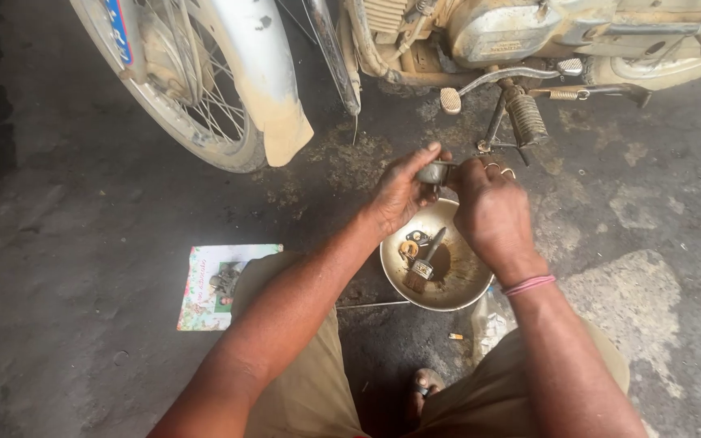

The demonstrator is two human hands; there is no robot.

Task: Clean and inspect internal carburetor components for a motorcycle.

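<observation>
My left hand [402, 191] and my right hand [490, 211] are closed together around a small dark metal part [436, 172], held above a round metal bowl [470, 292] on the floor. The left fingers wrap the part's left side. On its right end sit the right thumb and fingertips. In the bowl lie a small paintbrush [424, 264] and a few small metal parts [410, 246] in dark liquid. A pink band is around my right wrist.
A dusty motorcycle stands just beyond my hands: its front wheel [191, 89] and mudguard at upper left, the engine [501, 32], footpeg [526, 118] and stand at upper right. A printed paper card [212, 285] lies on the stained concrete floor at left. My knees and a sandalled foot [425, 384] are below.
</observation>
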